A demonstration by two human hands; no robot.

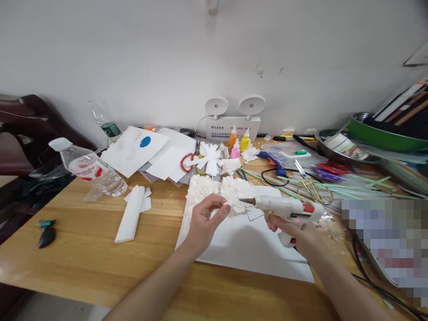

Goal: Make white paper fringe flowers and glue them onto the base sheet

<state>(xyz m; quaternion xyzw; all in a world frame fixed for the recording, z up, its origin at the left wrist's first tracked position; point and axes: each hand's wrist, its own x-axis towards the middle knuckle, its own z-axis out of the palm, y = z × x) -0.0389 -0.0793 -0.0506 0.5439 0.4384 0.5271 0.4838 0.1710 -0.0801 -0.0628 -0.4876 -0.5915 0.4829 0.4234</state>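
My right hand [302, 234] is wrapped round the handle of a white glue gun [281, 206], whose metal nozzle points left. Close to the nozzle, my left hand [207, 218] pinches a small white paper piece [228, 204] between thumb and fingers. Both are over a white sheet [254, 245] lying on the wooden table. Crumpled white paper bits [202, 187] cover the sheet's upper left part, just behind my left hand. A folded white paper strip [130, 218] lies to the left of the sheet.
A water bottle [92, 169] leans at the left. Behind are red-handled scissors [187, 161], small paint bottles [235, 149] and an emergency light [232, 127]. Gold scissors [312, 187], a blue glue gun [276, 164], green sticks and a green pan [391, 133] are at the right.
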